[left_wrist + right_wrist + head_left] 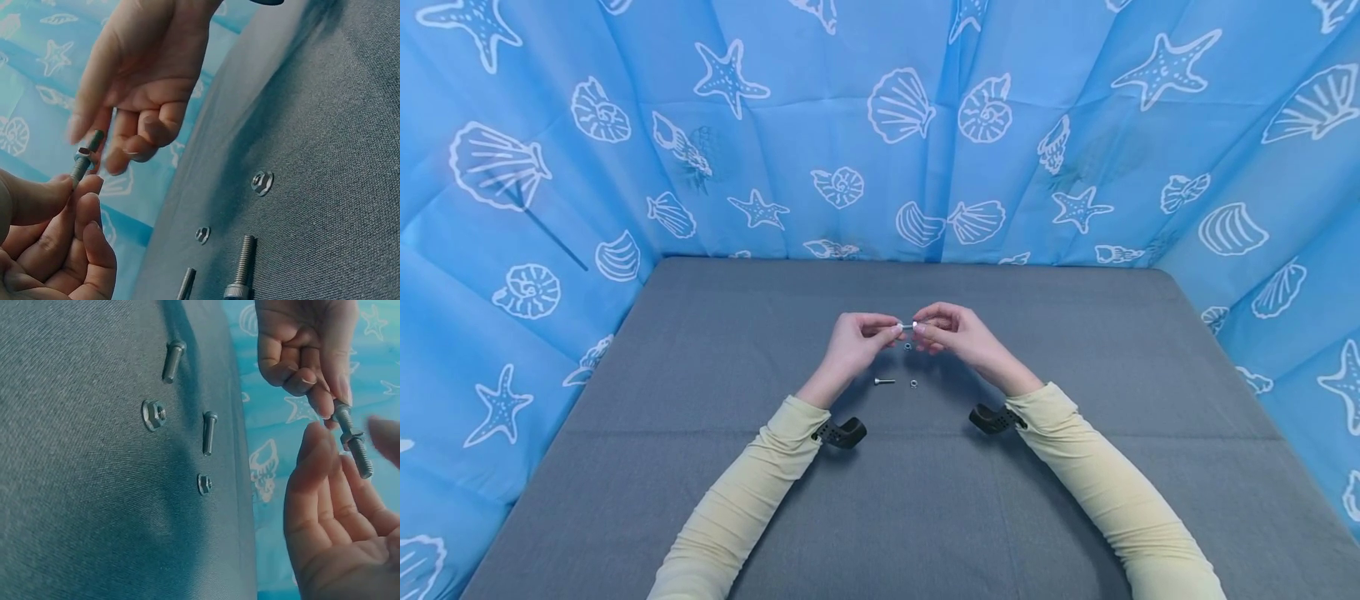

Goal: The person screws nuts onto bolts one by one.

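Above the table, my left hand (857,337) pinches the head end of a metal bolt (359,457) between thumb and fingers. A flange nut (352,437) sits partway along its thread, with the threaded tip sticking out past it. My right hand (958,333) is around that free end. Its thumb (384,439), blurred, stands a little off the nut, and its fingers are extended beneath the bolt. In the left wrist view the bolt's tip overlaps the right hand's index finger.
On the grey cloth-covered table (715,383) lie two loose bolts, a nearer bolt (884,381) and a farther bolt (209,433). Beside them are a nearer flange nut (913,384) and a farther flange nut (907,346). A blue shell-print curtain (850,125) surrounds the table.
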Demonstrator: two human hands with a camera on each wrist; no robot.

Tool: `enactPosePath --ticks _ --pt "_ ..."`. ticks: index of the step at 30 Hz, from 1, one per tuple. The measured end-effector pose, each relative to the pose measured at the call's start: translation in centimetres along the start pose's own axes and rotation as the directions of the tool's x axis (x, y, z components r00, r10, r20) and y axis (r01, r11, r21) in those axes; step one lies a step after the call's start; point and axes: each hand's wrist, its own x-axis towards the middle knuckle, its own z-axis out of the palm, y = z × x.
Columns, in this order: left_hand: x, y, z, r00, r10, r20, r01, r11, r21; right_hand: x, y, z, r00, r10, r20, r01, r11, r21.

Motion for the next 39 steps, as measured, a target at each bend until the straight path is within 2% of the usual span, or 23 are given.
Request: enactPosePath --ticks 4,9,12,13,18,20,25,29,32,36,39 --pt "-0.04 -0.07 -0.01 1.0 -0.007 -0.007 0.007 1.0 0.009 -0.02 0.11 -0.08 1.0 -0.019 0.007 0.018 1.0 0.017" --pt "-0.01 -0.12 0.03 1.0 -0.001 0.004 0.001 0.999 -0.036 -0.14 0.08 -0.12 1.0 0.024 0.007 -0.023 0.999 -0.038" --pt "-0.08 -0.06 -0.03 1.0 0.0 0.0 0.0 1.0 -0.014 -0.16 0.09 -0.07 1.0 0.028 0.005 -0.028 0.999 -0.02" --pt "-0.38 0.54 -0.09 1.0 -0.008 0.006 0.008 1.0 0.004 -0.14 0.13 -0.06 1.0 0.019 0.005 -0.019 1.0 -0.008" --pt "-0.5 0.66 -0.16 1.0 -0.017 0.006 0.017 0.998 0.056 -0.03 0.24 0.01 1.0 -0.029 0.003 0.029 0.999 0.017" --pt "-0.26 0.11 -0.08 1.0 -0.01 -0.002 0.01 0.999 0.052 -0.03 0.24 0.06 1.0 -0.019 0.004 0.019 1.0 -0.005" --pt "-0.27 0.07 0.02 1.0 -0.008 -0.009 0.008 0.999 0.044 -0.09 0.32 0.14 1.0 0.019 -0.001 -0.019 1.0 -0.016" --pt "-0.29 0.12 0.03 1.0 -0.021 -0.014 0.022 0.998 0.056 -0.02 0.46 0.07 1.0 -0.006 0.002 0.006 1.0 0.026" --pt "-0.26 0.09 0.09 1.0 -0.014 -0.01 0.014 0.998 0.06 -0.01 0.45 0.04 1.0 -0.01 0.006 0.01 1.0 0.011" --pt "-0.2 -0.03 0.15 1.0 0.001 -0.001 -0.001 0.999 0.04 -0.16 0.26 0.04 1.0 0.029 0.01 -0.029 0.999 -0.034" --pt "-0.19 -0.01 0.13 1.0 -0.003 -0.003 0.003 1.0 0.023 -0.28 0.1 0.07 0.999 0.045 0.007 -0.045 0.999 -0.026"
